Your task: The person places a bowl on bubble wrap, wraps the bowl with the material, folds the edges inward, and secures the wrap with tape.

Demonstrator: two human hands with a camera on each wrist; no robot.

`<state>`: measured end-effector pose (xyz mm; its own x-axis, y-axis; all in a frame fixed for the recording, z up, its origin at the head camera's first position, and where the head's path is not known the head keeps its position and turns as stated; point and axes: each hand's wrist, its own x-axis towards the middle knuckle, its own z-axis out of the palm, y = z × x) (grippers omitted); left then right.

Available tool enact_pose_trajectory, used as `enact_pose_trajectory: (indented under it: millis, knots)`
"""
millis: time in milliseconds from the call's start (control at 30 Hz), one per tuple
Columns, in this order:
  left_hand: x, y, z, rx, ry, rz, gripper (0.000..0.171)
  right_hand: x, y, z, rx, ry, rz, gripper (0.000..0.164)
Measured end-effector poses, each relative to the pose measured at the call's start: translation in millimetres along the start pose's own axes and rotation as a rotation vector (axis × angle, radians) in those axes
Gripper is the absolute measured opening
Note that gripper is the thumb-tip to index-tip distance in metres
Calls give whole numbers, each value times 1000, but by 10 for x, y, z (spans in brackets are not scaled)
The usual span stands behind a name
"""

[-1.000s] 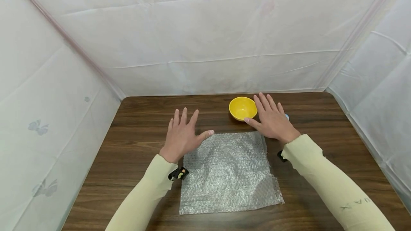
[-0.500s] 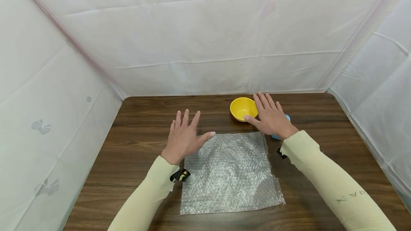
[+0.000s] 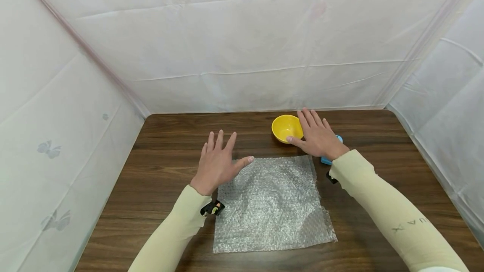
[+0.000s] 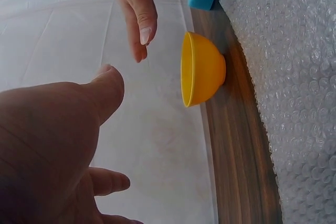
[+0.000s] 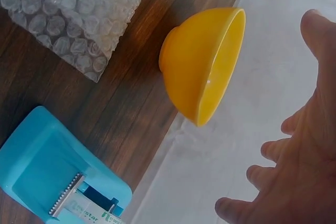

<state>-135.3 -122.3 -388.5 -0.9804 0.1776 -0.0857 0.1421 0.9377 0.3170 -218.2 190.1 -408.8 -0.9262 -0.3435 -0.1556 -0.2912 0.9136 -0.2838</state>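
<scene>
Dark wood-grain counter point(image 3: 170, 146), boxed in on three sides by white cloth walls point(image 3: 242, 53). The left wall has some faint butterfly prints point(image 3: 47, 148), and the light's soft and even.

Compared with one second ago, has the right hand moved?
Yes, slightly. The right hand has slid left toward the yellow bowl, uncovering more of the blue tape dispenser by its wrist; its fingers are straight, holding nothing.
</scene>
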Motion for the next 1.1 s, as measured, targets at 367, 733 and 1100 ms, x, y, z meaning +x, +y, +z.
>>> enact_pose_trajectory:
  millis: [367,733,1100]
  knots:
    - [-13,-4,15,-16,-1,4,92,76,51,13,-1,-21,-20,104]
    - [-22,-18,32,-27,0,14,92,158,112,23,-8,-16,-49,111]
    - [-20,-21,51,-22,-16,5,92,242,176,48,43,-45,-48,123]
